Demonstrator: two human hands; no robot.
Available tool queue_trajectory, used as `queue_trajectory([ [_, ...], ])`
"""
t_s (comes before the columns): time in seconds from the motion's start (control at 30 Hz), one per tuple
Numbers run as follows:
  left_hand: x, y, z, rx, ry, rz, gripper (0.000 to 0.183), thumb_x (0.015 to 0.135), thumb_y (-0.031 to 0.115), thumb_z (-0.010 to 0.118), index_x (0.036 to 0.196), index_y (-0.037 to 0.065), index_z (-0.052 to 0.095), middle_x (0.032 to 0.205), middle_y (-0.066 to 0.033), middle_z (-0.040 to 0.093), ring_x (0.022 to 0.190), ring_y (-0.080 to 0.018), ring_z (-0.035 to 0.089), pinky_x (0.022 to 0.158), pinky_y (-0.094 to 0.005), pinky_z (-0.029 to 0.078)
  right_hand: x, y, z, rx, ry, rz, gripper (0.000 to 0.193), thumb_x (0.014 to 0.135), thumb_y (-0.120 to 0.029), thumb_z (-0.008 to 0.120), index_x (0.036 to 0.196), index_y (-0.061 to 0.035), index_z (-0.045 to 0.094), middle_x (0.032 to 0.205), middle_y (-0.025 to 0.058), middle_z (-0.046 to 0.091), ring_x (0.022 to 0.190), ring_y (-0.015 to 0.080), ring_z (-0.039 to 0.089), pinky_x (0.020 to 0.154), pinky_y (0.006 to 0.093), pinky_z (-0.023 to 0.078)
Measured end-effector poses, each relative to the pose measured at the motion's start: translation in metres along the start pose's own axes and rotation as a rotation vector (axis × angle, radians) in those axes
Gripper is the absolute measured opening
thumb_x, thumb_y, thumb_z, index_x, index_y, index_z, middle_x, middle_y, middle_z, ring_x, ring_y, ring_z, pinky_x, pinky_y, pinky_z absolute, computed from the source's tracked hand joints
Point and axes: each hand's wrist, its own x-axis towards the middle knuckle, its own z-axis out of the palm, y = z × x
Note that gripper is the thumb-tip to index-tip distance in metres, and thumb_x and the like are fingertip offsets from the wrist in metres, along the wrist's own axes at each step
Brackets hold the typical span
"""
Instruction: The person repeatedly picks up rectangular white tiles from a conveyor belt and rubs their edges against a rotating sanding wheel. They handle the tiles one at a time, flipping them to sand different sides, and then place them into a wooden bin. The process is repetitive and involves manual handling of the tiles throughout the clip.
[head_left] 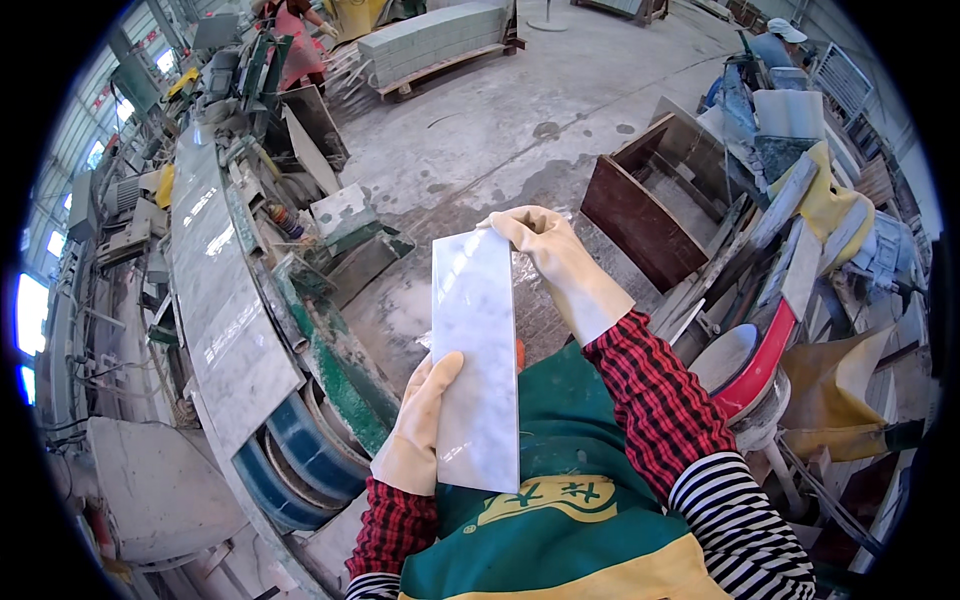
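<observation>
A long, glossy white-grey marble tile (476,350) is held up in front of my green apron, its long side running away from me. My left hand (415,420), in a cream rubber glove, grips its left edge near the lower end, thumb lying on the face. At the far right corner my right hand (548,252), gloved alike, pinches the top edge with bent fingers. The fingers behind the tile are hidden. To the left, more polished marble pieces (222,310) lie in a row along a machine bed with a green side rail (335,375).
Blue-rimmed wheels (290,500) sit at the bed's near end. A dark red wooden box (650,220) stands on the wet floor at right, near a red-edged round stand (755,375). Farther off are a pallet of stacked slabs (440,45) and two people, one by the machinery (295,45).
</observation>
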Motion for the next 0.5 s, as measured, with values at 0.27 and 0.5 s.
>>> queue_trajectory([
  [0.27, 0.004, -0.006, -0.012, -0.030, 0.003, 0.008, 0.040, 0.102, 0.024, 0.066, 0.134, 0.000, 0.061, 0.117, -0.0119, 0.074, 0.095, -0.0219, 0.075, 0.083, -0.0355, 0.062, -0.019, -0.012, 0.014, 0.079, -0.054, 0.015, 0.034, 0.094, -0.031, 0.079, 0.113, -0.0030, 0.074, 0.105, 0.0023, 0.072, 0.100, 0.0107, 0.061, 0.092, 0.0288, 0.045],
  [0.5, -0.008, 0.007, 0.009, -0.066, -0.069, -0.008, 0.042, 0.101, 0.024, 0.067, 0.134, 0.000, 0.061, 0.118, -0.0123, 0.074, 0.097, -0.0225, 0.075, 0.084, -0.0357, 0.062, -0.016, -0.013, 0.006, -0.002, -0.060, 0.026, 0.032, 0.093, -0.030, 0.080, 0.109, -0.0040, 0.075, 0.103, 0.0023, 0.072, 0.102, 0.0123, 0.061, 0.098, 0.0306, 0.043],
])
